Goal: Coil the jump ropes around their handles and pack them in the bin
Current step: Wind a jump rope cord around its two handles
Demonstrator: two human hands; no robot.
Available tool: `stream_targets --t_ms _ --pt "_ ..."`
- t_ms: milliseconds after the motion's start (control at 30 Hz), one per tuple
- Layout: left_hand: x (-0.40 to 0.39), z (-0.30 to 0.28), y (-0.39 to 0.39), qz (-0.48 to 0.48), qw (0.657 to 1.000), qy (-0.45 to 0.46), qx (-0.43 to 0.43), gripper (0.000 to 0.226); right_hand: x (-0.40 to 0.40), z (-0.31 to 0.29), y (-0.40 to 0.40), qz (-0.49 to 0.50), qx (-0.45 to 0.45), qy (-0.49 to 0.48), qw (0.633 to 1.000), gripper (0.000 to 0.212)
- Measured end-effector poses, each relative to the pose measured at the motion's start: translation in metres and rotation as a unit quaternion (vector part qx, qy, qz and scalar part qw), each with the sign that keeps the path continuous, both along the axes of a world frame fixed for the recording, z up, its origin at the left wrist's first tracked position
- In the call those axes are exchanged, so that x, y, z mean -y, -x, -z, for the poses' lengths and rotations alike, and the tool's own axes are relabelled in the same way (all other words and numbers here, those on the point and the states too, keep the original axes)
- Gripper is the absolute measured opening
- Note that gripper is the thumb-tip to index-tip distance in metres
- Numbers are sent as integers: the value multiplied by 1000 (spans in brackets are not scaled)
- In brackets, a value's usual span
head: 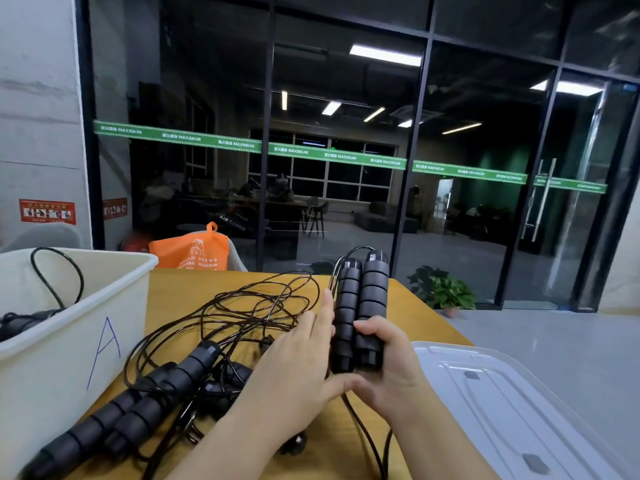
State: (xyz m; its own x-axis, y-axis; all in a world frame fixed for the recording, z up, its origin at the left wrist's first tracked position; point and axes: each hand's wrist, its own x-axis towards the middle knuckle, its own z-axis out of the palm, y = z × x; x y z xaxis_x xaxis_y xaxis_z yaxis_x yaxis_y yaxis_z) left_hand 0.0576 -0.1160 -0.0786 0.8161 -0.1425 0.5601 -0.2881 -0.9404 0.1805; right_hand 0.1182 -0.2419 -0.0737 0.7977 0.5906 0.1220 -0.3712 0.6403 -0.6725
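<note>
My right hand (388, 362) grips the lower end of two black foam jump-rope handles (362, 306), held upright side by side above the wooden table (408, 306). My left hand (298, 358) lies against the left handle with fingers straight and its thumb under the handles' base. Thin black rope (256, 306) lies in a loose tangle on the table behind my left hand. Two more black handles (138, 403) lie at the lower left. The cream bin (86, 327), marked with a blue "A", stands at the left and holds a rope with handles (24, 320).
A clear plastic lid (512, 403) lies at the right, overhanging the table edge. An orange bag (190, 251) sits behind the table's far edge. A potted plant (446, 292) stands on the floor before a glass wall.
</note>
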Motion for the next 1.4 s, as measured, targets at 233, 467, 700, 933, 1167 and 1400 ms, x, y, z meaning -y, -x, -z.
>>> stream_targets --t_ms 233,467,700,933,1167,1400 --pt "-1 -6 5 -14 998 -65 -25 90 -6 5 1 -25 -44 -28 998 76" --pt "-11 0 -4 22 996 -32 79 79 -8 4 3 -63 -38 -61 995 76" --pt "-16 -2 -2 44 993 -6 105 77 -5 2 6 -94 -12 -39 995 83" --pt "-9 -4 0 -5 989 141 51 95 -3 -6 12 -39 -18 59 997 30" --pt "-15 1 -4 -6 982 138 126 30 -15 -3 11 86 -29 112 990 44" --pt "3 -4 4 63 996 67 -13 38 -14 -5 6 113 -54 53 991 48"
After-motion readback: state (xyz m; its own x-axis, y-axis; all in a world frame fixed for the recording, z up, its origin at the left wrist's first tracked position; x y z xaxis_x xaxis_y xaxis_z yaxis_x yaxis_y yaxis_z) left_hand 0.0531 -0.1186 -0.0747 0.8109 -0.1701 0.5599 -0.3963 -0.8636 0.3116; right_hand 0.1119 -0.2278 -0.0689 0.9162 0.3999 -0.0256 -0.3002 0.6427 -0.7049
